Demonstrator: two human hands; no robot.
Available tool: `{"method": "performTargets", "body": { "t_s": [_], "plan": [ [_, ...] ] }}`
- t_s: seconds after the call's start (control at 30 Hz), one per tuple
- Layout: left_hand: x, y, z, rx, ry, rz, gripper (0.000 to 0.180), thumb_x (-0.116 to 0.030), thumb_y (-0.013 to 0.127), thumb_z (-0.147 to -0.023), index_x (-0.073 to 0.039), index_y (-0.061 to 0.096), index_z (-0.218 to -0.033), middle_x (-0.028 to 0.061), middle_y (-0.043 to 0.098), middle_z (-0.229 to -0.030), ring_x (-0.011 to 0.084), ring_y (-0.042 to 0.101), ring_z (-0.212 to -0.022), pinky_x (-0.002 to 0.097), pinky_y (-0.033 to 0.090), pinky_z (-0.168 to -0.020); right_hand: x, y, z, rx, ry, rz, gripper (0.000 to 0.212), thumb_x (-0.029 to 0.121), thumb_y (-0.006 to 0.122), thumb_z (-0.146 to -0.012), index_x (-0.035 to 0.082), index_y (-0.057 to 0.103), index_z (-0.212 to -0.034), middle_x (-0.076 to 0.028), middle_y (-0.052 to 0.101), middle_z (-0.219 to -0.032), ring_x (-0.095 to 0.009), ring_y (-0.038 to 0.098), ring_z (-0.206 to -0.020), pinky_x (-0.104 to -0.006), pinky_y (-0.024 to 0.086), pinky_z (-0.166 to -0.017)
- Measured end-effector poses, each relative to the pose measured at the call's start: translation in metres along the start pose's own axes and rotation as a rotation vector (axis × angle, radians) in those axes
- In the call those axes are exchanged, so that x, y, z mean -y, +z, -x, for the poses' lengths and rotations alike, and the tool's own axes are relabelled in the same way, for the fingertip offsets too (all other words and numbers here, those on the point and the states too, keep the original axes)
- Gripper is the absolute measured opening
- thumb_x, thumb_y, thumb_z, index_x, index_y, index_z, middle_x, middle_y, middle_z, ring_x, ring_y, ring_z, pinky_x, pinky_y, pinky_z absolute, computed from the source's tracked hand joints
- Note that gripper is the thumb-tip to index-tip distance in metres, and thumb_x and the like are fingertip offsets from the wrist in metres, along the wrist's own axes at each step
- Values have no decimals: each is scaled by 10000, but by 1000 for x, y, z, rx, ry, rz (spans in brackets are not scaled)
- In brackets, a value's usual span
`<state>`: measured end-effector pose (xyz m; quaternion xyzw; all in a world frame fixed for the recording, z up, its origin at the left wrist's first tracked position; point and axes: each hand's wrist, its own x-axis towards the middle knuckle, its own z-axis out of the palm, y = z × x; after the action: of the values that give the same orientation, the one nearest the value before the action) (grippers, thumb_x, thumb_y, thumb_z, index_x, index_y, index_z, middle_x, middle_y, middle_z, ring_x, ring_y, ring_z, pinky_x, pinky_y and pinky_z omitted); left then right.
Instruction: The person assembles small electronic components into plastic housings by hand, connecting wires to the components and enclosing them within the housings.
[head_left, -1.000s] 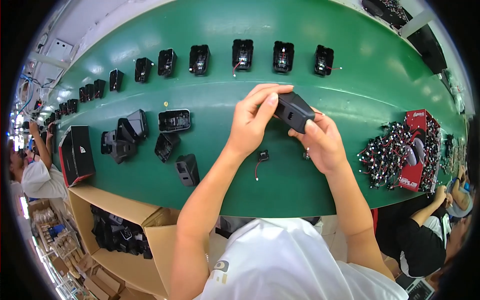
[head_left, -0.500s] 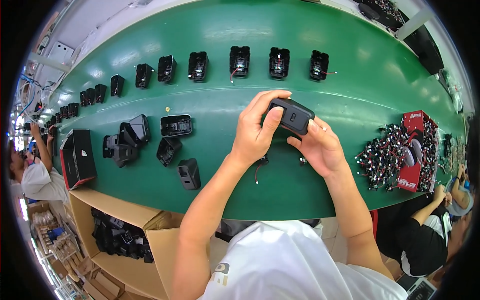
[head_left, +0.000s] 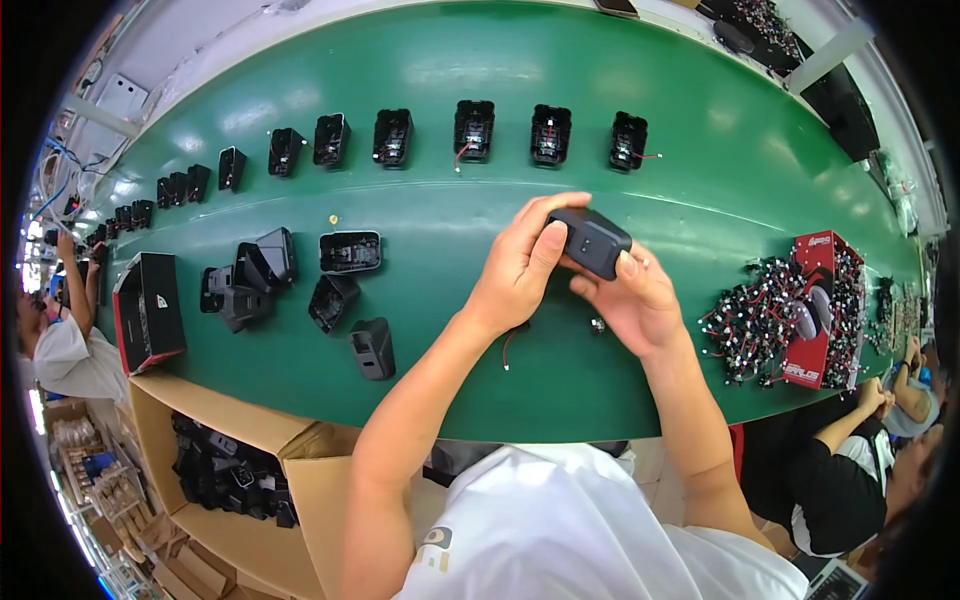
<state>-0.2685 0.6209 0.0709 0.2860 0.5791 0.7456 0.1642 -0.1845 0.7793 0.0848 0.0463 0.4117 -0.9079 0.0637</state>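
A person in a white shirt is leaning over a curved green surface [head_left: 700,150], seen from above, and both bare hands are meeting over its middle. The left hand [head_left: 522,268] and the right hand [head_left: 628,300] are closing together around one small black housing [head_left: 592,241], holding it in the air just above the surface; the left fingers are wrapping over its top and left end, while the right thumb is pressing on its lower right corner. Directly beneath the hands, a short red wire [head_left: 510,345] and a tiny dark part [head_left: 597,324] are lying on the green. Along the far side, a row of open black housings [head_left: 472,130] is sitting in a line, each one apart from the next, trailing off toward the left edge. To the left of the hands, a loose cluster of black shells [head_left: 262,270] is resting beside an open black tray-shaped shell [head_left: 350,251], with one closed black unit [head_left: 372,348] lying nearer the front edge. Farther left, a black and red box [head_left: 148,310] is standing at the edge. To the right, a heap of small wired components [head_left: 750,320] is spreading against a red box [head_left: 820,310]. Below the left front edge, an open cardboard carton [head_left: 250,470] is holding more black parts.
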Motion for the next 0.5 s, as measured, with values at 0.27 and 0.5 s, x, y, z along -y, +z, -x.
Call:
{"method": "performTargets", "body": {
  "t_s": [0.27,0.5],
  "plan": [
    [-29,-5,8,-189,185,-563,265,-51,606,-880,-4,606,-1141,139,599,-1182,230,623,-1006,320,520,-793,78,-27,-5,-293,-518,1659,323,173,790,-731,24,690,-1000,-161,554,-1329,-304,598,-1115,-374,466,-945],
    [-88,-23,68,-419,303,-777,193,-8,623,-832,11,655,-1021,147,667,-1017,277,650,-948,359,504,-876,128,-82,-30,-292,-280,2066,262,169,772,-736,63,687,-959,-93,526,-1375,-345,502,-1213,-422,430,-1019]
  ]
}}
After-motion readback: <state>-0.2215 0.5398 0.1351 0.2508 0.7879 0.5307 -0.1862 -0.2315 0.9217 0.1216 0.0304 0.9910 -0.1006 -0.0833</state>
